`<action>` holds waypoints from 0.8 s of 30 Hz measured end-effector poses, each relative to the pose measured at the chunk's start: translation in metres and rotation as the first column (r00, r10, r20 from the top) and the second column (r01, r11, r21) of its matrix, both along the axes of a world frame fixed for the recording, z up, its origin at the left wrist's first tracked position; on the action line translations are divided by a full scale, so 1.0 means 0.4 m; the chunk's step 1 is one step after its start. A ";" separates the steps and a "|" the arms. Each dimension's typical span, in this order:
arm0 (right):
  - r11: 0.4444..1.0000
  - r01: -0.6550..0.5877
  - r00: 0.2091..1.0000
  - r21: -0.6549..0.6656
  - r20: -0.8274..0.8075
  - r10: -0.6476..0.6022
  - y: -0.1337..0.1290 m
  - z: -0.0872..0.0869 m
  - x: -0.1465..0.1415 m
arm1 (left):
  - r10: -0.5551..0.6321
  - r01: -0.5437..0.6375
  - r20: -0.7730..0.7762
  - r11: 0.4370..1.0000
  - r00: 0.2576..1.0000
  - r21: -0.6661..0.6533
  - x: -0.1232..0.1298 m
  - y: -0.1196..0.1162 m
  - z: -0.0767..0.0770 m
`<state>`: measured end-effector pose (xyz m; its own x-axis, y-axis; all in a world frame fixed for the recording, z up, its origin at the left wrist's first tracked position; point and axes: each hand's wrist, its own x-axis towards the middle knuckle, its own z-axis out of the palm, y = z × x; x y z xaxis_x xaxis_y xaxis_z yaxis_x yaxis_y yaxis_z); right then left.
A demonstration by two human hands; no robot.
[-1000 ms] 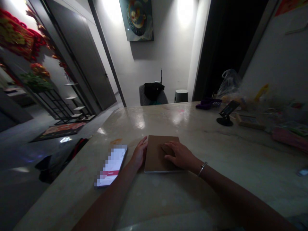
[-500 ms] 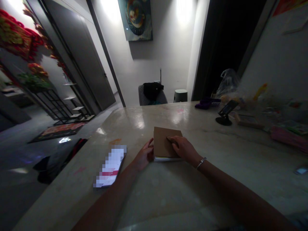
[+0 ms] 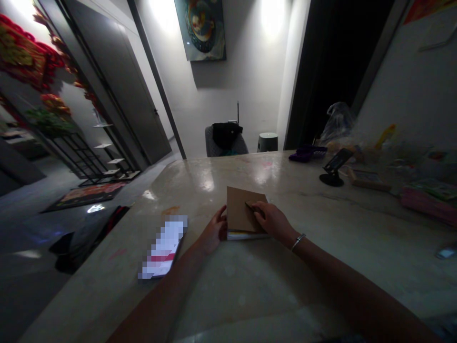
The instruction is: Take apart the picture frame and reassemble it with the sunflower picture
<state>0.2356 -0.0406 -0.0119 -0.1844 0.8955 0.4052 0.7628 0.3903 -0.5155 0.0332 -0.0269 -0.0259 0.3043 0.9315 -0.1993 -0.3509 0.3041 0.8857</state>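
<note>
A notebook [image 3: 241,209] with a plain brown cover lies on the stone-topped table in front of me, its white page edges showing at the near side. Its cover is tilted up a little along the right. My left hand [image 3: 217,228] grips the left edge, fingers bent against the side. At the right edge, my right hand [image 3: 273,219], with a bracelet [image 3: 298,242] at the wrist, is closed on the cover, its fingers over the top. A thin dark shape shows by those fingertips; I cannot make out what it is. A phone [image 3: 166,247] with a lit, blurred screen lies left of my left forearm.
On the table's right side stand a black phone stand [image 3: 333,169], a purple item [image 3: 307,152], a wooden frame [image 3: 369,178], a pink pouch [image 3: 426,205] and a clear plastic bag [image 3: 339,124]. A chair [image 3: 210,143] with a black bag stands beyond the far edge.
The notebook's cover has risen slightly along its right side, so more of the page edges shows at the near side. My right hand has shifted slightly left with it; my left hand stays nearly still.
</note>
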 end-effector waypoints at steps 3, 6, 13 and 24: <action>0.999 -0.038 0.999 0.025 -0.011 0.038 0.004 -0.011 -0.001 | 0.013 -0.013 -0.027 1.000 1.000 0.016 0.004 -0.004 0.005; 0.997 -0.061 0.997 0.042 -0.054 0.063 0.009 -0.020 0.001 | 0.020 -0.020 -0.032 1.000 0.999 0.019 0.005 -0.007 0.008; 0.999 -0.003 0.857 -0.041 -0.515 -0.019 0.036 -0.021 0.016 | 0.159 -0.156 -0.094 0.987 0.983 0.047 0.001 0.006 0.003; 0.937 0.013 0.090 -0.348 -0.933 -0.347 0.097 -0.063 0.070 | 0.369 -0.349 -0.190 0.928 0.910 0.132 -0.016 0.014 -0.002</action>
<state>0.2637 -0.0017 -0.0369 0.3985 0.9113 -0.1032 -0.4395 0.0910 -0.8936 0.0267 -0.0212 -0.0267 -0.0927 0.9873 -0.1289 -0.2256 0.1053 0.9685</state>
